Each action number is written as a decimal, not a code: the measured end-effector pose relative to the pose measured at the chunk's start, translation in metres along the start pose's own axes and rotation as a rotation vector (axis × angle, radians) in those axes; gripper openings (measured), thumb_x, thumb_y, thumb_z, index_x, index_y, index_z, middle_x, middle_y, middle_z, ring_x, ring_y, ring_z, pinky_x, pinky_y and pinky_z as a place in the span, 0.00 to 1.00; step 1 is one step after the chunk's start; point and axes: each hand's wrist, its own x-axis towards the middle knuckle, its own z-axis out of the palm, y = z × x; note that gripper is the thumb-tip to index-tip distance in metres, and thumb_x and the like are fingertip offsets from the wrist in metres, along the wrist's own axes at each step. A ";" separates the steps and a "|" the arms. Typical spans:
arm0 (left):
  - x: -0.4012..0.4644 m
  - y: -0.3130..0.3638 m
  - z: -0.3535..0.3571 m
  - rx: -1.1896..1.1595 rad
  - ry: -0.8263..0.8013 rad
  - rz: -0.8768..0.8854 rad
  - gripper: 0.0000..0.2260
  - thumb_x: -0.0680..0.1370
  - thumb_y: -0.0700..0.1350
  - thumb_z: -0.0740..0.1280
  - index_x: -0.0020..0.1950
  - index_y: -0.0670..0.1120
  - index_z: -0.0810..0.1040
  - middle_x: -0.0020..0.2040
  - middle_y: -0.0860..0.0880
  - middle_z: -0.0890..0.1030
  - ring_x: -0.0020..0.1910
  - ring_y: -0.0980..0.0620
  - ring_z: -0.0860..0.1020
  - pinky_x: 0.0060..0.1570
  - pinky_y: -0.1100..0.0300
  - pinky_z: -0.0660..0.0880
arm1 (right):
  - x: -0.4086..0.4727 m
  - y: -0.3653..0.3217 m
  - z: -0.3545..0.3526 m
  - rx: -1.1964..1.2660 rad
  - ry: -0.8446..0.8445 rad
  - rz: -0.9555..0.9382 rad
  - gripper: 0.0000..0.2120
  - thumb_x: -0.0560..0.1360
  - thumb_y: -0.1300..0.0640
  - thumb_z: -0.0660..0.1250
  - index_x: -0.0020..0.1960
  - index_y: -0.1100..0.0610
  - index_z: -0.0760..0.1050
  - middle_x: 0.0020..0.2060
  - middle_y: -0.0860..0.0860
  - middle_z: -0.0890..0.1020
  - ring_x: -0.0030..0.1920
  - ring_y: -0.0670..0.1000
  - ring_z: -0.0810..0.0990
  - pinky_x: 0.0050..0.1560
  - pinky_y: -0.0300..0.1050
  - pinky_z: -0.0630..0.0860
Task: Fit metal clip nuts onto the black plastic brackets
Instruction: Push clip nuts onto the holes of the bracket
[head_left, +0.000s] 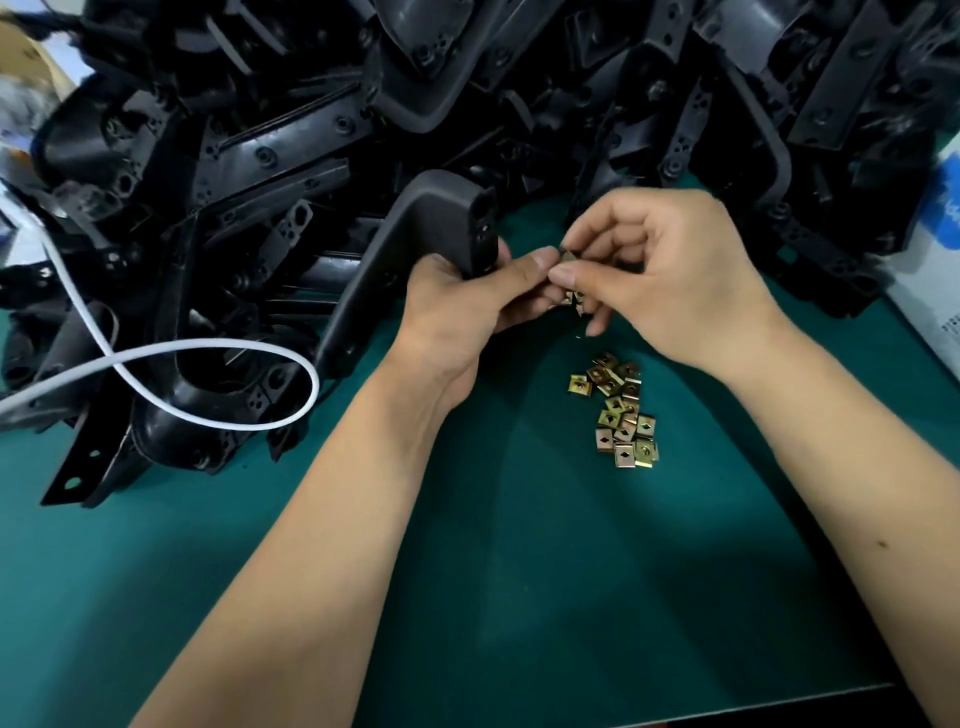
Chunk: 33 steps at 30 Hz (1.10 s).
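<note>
Head view, looking down on a green worktop (519, 545). We see the left hand (462, 301) wrapped around the end of one black plastic bracket (415, 234), an L-shaped moulding whose flat end face with its holes is turned toward the right hand (660, 280). The grip of the right hand is a pinch: thumb and forefinger are pressed together on a single clip nut (569, 257), held just beside the left thumb and close to the bracket's end face. More metal shows under the fingers of both hands, but we cannot tell which hand carries it. A loose heap of clip nuts (621, 410) lies on the worktop between the forearms, near the hands. A large pile of brackets (519, 78) fills the far side, and a white cable (208, 364) loops over its left part. We judge each clip nut to be light, stiff, springy sheet metal with thin edges, small enough to slip from the fingers; it is best held by its flat faces, leaving the open mouth free to slide over the plastic edge. The bracket looks rigid and light for its bulk, with a smooth surface, so a full-hand hold close to the fitting end should steady it against the push of the clip.
</note>
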 end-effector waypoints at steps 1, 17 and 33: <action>-0.001 0.001 0.000 0.003 -0.003 0.000 0.16 0.78 0.35 0.73 0.31 0.48 0.84 0.36 0.45 0.85 0.36 0.53 0.84 0.38 0.64 0.80 | 0.000 0.000 0.000 0.035 -0.003 0.018 0.07 0.75 0.62 0.78 0.49 0.61 0.81 0.35 0.55 0.85 0.31 0.55 0.85 0.30 0.48 0.82; -0.004 0.007 -0.002 0.091 -0.269 -0.271 0.14 0.82 0.44 0.70 0.38 0.49 0.71 0.30 0.50 0.63 0.20 0.58 0.60 0.16 0.68 0.55 | 0.003 -0.005 -0.009 0.493 0.052 0.134 0.03 0.76 0.65 0.74 0.49 0.60 0.84 0.39 0.54 0.85 0.37 0.48 0.79 0.32 0.38 0.73; -0.010 0.009 0.017 0.243 -0.087 -0.354 0.07 0.81 0.36 0.67 0.54 0.43 0.70 0.28 0.50 0.64 0.18 0.57 0.60 0.18 0.68 0.55 | -0.001 -0.011 0.003 0.420 -0.006 0.120 0.04 0.77 0.65 0.74 0.46 0.58 0.85 0.36 0.53 0.85 0.34 0.47 0.79 0.28 0.37 0.72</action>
